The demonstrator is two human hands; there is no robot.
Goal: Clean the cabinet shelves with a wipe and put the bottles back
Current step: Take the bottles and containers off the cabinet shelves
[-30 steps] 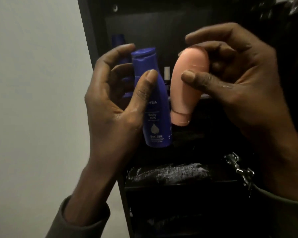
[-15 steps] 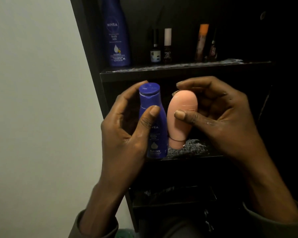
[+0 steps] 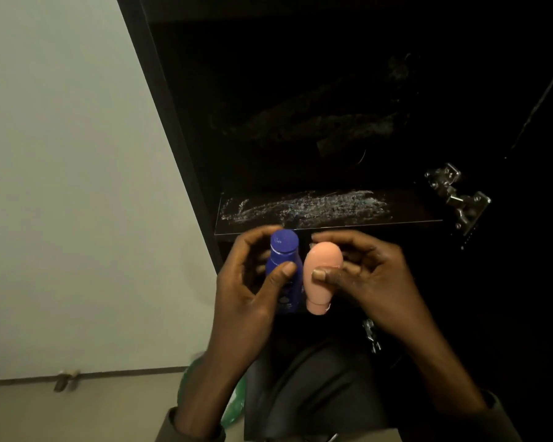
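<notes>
A person's left hand (image 3: 246, 291) grips an upright blue lotion bottle (image 3: 284, 269), thumb across its front and fingers curled behind, while the right hand (image 3: 369, 279) pinches a peach bottle (image 3: 320, 275) held cap-down, just right of the blue one. Both bottles sit side by side just below the front edge of a streaked black cabinet shelf (image 3: 326, 207), with a metal hinge (image 3: 457, 196) up and to the right of the right hand.

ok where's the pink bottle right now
In the head view the pink bottle is low of centre, cap down, gripped by the right hand, right beside the blue bottle in the left hand, just below the smeared shelf.
</notes>
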